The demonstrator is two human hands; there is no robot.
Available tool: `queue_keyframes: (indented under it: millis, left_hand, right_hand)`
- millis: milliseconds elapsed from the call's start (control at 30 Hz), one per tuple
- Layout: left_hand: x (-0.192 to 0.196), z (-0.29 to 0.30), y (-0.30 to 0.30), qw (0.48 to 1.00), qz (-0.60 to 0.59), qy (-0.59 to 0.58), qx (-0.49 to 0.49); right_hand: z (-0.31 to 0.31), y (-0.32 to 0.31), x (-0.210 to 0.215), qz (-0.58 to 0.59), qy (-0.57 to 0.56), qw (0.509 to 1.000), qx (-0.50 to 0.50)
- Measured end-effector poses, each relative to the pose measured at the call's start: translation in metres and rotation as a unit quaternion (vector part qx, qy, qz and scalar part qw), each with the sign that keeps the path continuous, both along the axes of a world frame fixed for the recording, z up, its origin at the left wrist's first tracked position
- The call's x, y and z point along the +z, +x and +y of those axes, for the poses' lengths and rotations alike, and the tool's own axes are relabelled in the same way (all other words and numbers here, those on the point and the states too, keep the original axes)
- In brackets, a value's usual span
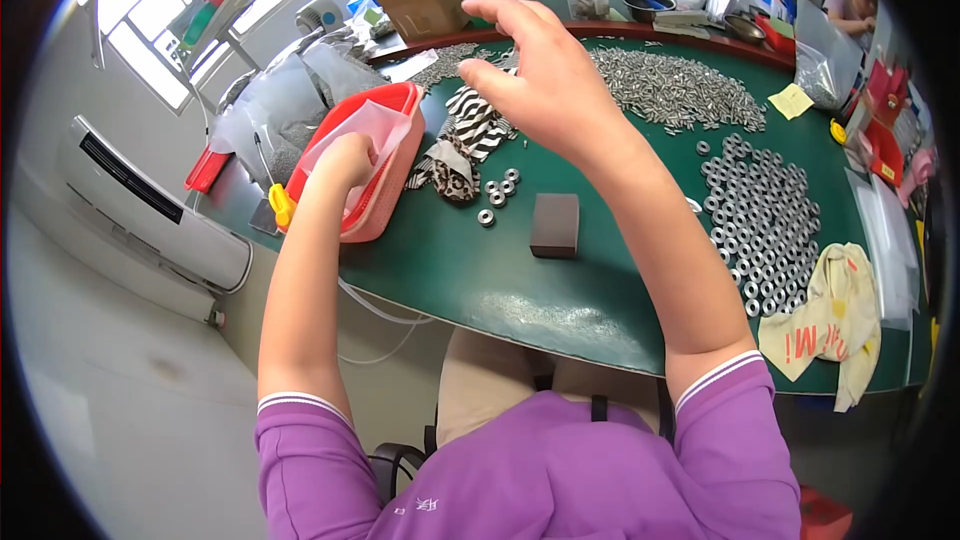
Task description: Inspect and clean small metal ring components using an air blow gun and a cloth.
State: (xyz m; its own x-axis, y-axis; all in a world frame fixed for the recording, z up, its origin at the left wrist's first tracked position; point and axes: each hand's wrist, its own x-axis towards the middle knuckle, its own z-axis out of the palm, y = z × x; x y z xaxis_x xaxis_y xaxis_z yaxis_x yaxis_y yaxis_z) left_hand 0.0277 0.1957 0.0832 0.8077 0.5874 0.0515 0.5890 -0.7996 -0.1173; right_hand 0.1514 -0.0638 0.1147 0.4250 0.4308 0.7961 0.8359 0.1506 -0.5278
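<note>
My left hand [350, 158] reaches into a red plastic basket [398, 162] lined with a whitish translucent plastic sheet [383, 123]. Its fingers look curled, and whatever they hold is hidden. Above the table, my right hand [545, 80] is raised with thumb and fingers apart and nothing in it. Beneath and left of it lie a black-and-white striped cloth [476, 125] and a leopard-print cloth [452, 172]. Several small metal rings [497, 198] sit near the cloths. A dark brown block [555, 225] rests closer to me.
Many metal rings [750, 220] spread over the right of the green table [470, 275], beside a yellowish cloth [835, 315]. Small metal pins [670, 90] are heaped behind. A yellow-handled screwdriver [281, 205] leans by the basket. A cardboard box [425, 0] stands at the back; a person [852, 5] sits far right.
</note>
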Motion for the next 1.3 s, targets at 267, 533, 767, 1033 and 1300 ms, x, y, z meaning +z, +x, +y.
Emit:
queue_keyframes:
  millis: [267,533,767,1033,1300]
  left_hand:
    - [-0.007,0.006,-0.006,0.995,-0.050,-0.082,-0.013]
    - [0.003,-0.102,-0.027,0.901,-0.399,-0.017,-0.169]
    - [-0.083,-0.146,-0.026,0.937,-0.271,-0.217,-0.048]
    - [-0.099,-0.132,-0.035,0.717,-0.450,-0.530,-0.038]
    - [-0.106,-0.137,-0.069,0.157,-0.476,-0.861,-0.086]
  right_hand:
    - [-0.001,0.005,-0.005,-0.009,-0.034,0.999,-0.013]
    - [0.020,0.024,-0.043,-0.051,-0.446,0.893,-0.033]
    - [0.028,0.011,-0.048,-0.101,-0.554,0.826,-0.027]
    - [0.006,-0.002,-0.020,-0.099,-0.512,0.853,-0.035]
    - [-0.009,-0.021,-0.007,-0.133,-0.426,0.895,-0.022]
